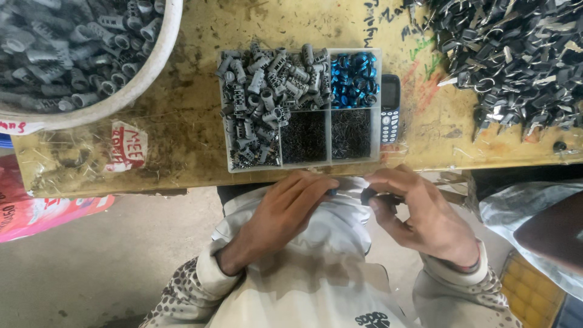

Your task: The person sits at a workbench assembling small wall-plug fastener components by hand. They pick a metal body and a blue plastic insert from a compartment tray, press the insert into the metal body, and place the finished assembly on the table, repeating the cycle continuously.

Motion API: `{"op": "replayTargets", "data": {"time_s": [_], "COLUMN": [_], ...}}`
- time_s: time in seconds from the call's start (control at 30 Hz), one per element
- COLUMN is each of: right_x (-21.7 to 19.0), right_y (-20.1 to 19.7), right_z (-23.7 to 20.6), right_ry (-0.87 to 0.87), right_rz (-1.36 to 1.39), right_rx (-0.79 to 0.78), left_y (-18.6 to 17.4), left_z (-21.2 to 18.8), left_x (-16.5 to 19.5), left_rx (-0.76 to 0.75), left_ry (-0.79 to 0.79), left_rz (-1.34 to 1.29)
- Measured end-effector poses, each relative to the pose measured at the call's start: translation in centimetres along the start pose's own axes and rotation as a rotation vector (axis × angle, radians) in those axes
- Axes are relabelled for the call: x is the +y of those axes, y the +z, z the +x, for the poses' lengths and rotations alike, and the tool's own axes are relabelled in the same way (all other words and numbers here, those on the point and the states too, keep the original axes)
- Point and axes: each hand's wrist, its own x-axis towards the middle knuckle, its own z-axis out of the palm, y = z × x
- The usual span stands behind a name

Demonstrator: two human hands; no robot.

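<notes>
— Nearest to the lens, what do you see?

— Cream fabric of the person's top, with spotted sleeves, low in the head view. Just above it, both hands meet over the lap, close to the edge of the worn yellow wooden counter (182,121).

— What is the right hand doing?

— The right hand (419,218) is curled, thumb and forefinger pinched on a small dark cylindrical piece (369,195). So it is closed on that piece, which sits at the fingertips, below the counter's edge and just under the tray.

— And the left hand?

— The left hand (285,212) lies palm down, fingers bent. A tiny dark bit (331,192) shows at its fingertips; it seems to be nipped there, but I cannot tell what it is. The two hands are near each other, not touching.

— What sits on the counter?

— A clear plastic divided tray (330,109) straight ahead of the hands. Its large left compartment holds grey ribbed plastic sleeves (252,109); the upper right one holds shiny blue rings (354,79); two lower compartments hold fine dark pins (328,136). A small dark keypad phone (389,109) lies touching the tray's right side.

— Anything farther off?

— A big white round basin (121,97) at upper left, filled with more grey sleeves. At upper right lies a heap of dark metal parts (516,54). A red and white sticker (126,147) is stuck on the counter beside the basin.
</notes>
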Motion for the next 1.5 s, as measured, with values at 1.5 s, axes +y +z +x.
{"op": "replayTargets", "data": {"time_s": [1.5], "right_x": [10.6], "right_y": [3.0], "right_z": [1.4], "right_ry": [0.179], "right_rz": [-0.308], "right_rx": [0.618], "left_y": [-0.8], "left_z": [-1.6], "left_x": [-1.9], "left_rx": [0.086], "left_ry": [-0.464], "left_rz": [-0.289]}}
